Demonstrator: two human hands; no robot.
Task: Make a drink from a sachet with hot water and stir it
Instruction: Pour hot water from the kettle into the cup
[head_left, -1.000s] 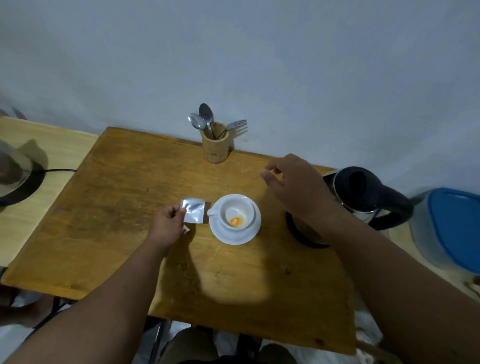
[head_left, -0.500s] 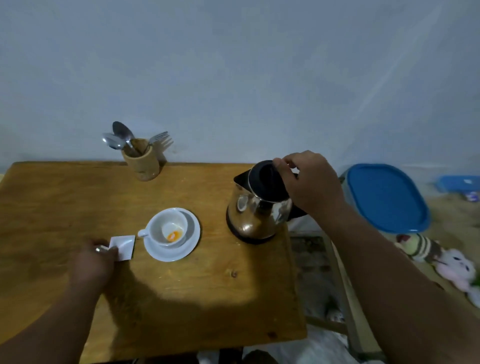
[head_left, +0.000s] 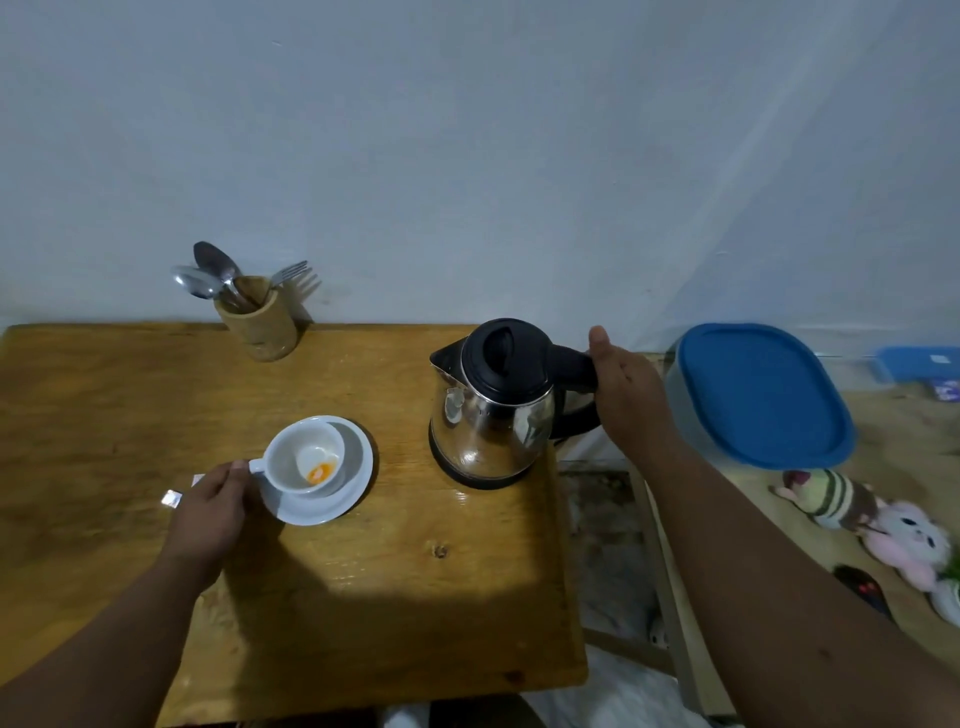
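A white cup (head_left: 298, 454) with orange powder (head_left: 319, 472) at its bottom sits on a white saucer (head_left: 358, 480) on the wooden table (head_left: 415, 613). My left hand (head_left: 210, 514) is at the cup's left side, thumb and fingers closed at the cup's handle (head_left: 255, 466). A corner of the silver sachet (head_left: 171, 499) pokes out from behind that hand. The steel kettle (head_left: 488, 421) with a black lid stands on its base to the right of the cup. My right hand (head_left: 631, 400) grips the kettle's black handle (head_left: 571, 364).
A wooden holder (head_left: 258, 323) with two spoons and a fork stands at the table's back edge by the wall. Right of the table are a blue-lidded container (head_left: 758, 395) and soft toys (head_left: 904, 540) on the floor. The table's right edge runs just past the kettle.
My right hand slid from the kettle's lid to its handle. My left hand moved right from the sachet to the cup's handle. The view shifted a little.
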